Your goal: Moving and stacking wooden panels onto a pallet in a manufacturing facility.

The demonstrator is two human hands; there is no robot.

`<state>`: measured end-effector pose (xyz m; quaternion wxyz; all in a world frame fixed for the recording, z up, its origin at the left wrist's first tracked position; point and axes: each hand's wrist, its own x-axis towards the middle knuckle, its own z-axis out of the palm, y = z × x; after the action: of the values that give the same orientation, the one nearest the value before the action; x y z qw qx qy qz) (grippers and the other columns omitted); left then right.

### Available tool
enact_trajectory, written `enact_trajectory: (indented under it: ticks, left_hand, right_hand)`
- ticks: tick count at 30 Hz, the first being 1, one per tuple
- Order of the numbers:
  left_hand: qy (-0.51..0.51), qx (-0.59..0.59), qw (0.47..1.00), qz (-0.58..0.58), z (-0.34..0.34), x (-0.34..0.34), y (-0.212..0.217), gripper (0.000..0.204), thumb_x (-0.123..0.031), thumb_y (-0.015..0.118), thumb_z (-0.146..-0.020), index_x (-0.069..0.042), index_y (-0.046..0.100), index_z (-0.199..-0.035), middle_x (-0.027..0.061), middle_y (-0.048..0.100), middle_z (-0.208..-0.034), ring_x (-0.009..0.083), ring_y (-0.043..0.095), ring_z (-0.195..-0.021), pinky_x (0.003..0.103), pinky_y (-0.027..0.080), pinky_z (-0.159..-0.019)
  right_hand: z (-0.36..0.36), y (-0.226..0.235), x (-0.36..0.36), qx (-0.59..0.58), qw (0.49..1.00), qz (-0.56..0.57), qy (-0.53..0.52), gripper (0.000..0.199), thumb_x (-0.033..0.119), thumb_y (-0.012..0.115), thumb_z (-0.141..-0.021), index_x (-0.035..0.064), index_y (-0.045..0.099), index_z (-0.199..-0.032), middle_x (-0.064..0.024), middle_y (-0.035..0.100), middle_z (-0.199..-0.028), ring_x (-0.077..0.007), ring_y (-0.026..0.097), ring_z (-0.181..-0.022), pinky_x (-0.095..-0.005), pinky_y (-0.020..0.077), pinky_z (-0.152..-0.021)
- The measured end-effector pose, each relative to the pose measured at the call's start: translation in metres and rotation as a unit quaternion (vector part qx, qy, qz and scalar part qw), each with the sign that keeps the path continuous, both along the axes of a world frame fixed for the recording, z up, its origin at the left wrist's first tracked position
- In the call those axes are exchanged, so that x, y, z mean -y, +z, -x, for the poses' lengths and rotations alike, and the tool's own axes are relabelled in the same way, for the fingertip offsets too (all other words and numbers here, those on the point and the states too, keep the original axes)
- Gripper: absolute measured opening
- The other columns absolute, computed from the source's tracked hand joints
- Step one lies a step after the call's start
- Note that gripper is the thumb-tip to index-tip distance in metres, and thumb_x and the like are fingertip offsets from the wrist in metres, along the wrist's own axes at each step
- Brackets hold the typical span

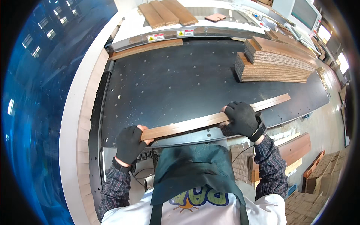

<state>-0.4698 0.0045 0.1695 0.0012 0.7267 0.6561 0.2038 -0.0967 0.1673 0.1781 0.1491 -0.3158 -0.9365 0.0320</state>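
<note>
A long, narrow wooden strip (183, 125) runs across the near edge of the dark table, tilted up toward the right. My left hand (130, 144), in a black fingerless glove, grips its left end with the thumb on top. Farther along, my right hand (241, 119) in a matching glove is wrapped round the strip, a dark pad or cloth-like patch under its palm. The strip's right end sticks out well past that hand. Fingers beneath the strip are partly hidden.
On the right of the dark table (168, 90) stands a stack of brown boards (277, 62). Several planks (167, 13) lie on the white machine bed behind. A white curved guard (75, 123) borders the left. More boards (292, 152) and a monitor (305, 15) are at the right.
</note>
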Motion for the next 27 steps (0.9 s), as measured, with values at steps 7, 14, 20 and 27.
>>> enact_trajectory:
  ticks: [7, 14, 20, 27]
  left_hand:
    - [0.013, 0.058, 0.998, -0.007, 0.032, 0.008, -0.004, 0.066, -0.028, 0.087, -0.067, -0.006, 0.062, -0.124, 0.0116, 0.065, -0.112, 0.029, 0.059, -0.108, 0.04, 0.048, -0.092]
    - [0.055, 0.466, 0.883, -0.018, 0.044, 0.033, -0.063, 0.083, -0.012, 0.083, -0.077, -0.004, 0.039, -0.147, 0.0115, 0.048, -0.134, 0.0222, 0.052, -0.121, 0.038, 0.046, -0.104]
    - [0.109, 0.42, 0.898, -0.075, 0.019, 0.018, -0.057, 0.065, -0.01, 0.077, -0.084, -0.003, 0.046, -0.14, 0.0116, 0.052, -0.129, 0.0205, 0.057, -0.113, 0.033, 0.05, -0.094]
    - [0.09, 0.359, 0.927, -0.068, 0.002, 0.003, -0.063, 0.047, -0.011, 0.076, -0.082, -0.001, 0.054, -0.123, 0.0113, 0.057, -0.115, 0.0228, 0.056, -0.109, 0.035, 0.045, -0.097]
  right_hand:
    - [-0.008, -0.018, -0.006, -0.015, 0.999, 0.033, -0.005, 0.048, 0.033, 0.08, -0.072, 0.0075, 0.064, -0.11, -0.0104, 0.064, -0.093, -0.0301, 0.061, -0.088, -0.0413, 0.0471, -0.082]
    - [-0.009, -0.015, 0.0, 0.001, 0.999, -0.017, -0.029, 0.054, 0.033, 0.081, -0.071, 0.0059, 0.062, -0.114, -0.0125, 0.063, -0.093, -0.0325, 0.061, -0.089, -0.0429, 0.0476, -0.083]
    - [-0.019, 0.006, -0.001, 0.028, 0.996, -0.063, -0.063, 0.042, 0.033, 0.081, -0.07, 0.0081, 0.064, -0.099, -0.0088, 0.063, -0.087, -0.031, 0.063, -0.083, -0.0413, 0.049, -0.072]
    - [-0.046, -0.009, -0.018, 0.01, 0.997, -0.039, -0.064, 0.043, 0.032, 0.082, -0.067, 0.0098, 0.064, -0.099, -0.0063, 0.062, -0.084, -0.0285, 0.062, -0.083, -0.042, 0.0485, -0.073]
